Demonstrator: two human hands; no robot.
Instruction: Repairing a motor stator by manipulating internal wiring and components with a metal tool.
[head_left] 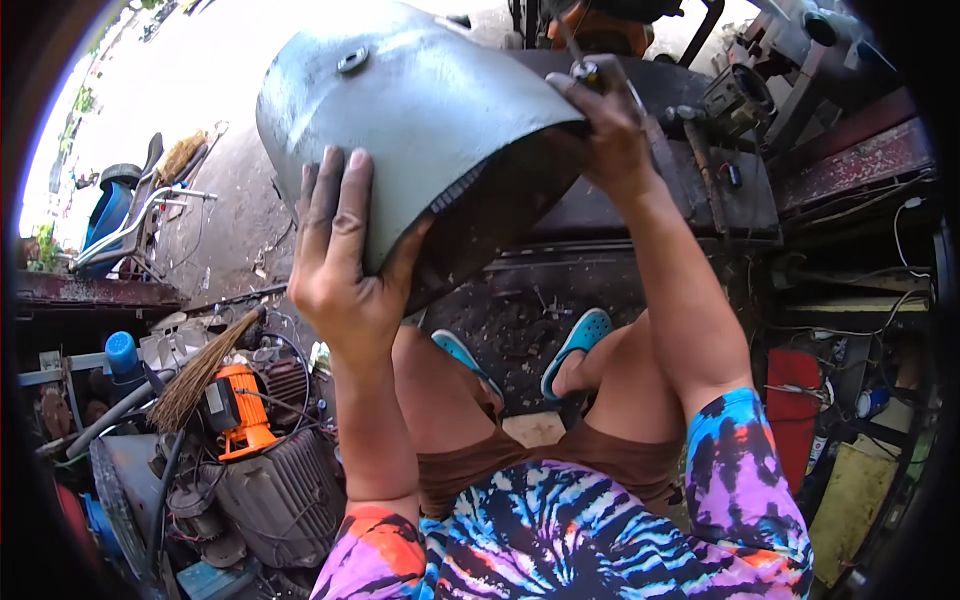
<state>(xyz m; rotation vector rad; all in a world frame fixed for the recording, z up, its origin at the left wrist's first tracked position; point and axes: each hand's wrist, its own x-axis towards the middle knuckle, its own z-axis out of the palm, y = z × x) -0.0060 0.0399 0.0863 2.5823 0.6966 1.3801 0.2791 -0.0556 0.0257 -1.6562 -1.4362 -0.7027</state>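
A large grey-green curved metal cover (440,110) is lifted in front of me, tilted, its dark hollow side toward my lap. A small round fitting shows on its upper surface. My left hand (345,250) grips its near left edge, with fingers spread over the outer face and the thumb at the rim. At the right end my right hand (612,135) is closed on the rim. A thin-shafted tool (585,72), perhaps a screwdriver, sticks up at my right fingers; its handle is mostly hidden. The cover hides part of the ground beyond it.
To the right stands a low dark bench (680,90) bearing a hammer (706,175) and a cylindrical metal part (738,95). At lower left are an orange motor (240,410), a finned grey motor (280,495) and a straw broom (205,370). Shelves with a red panel (795,410) lie at right.
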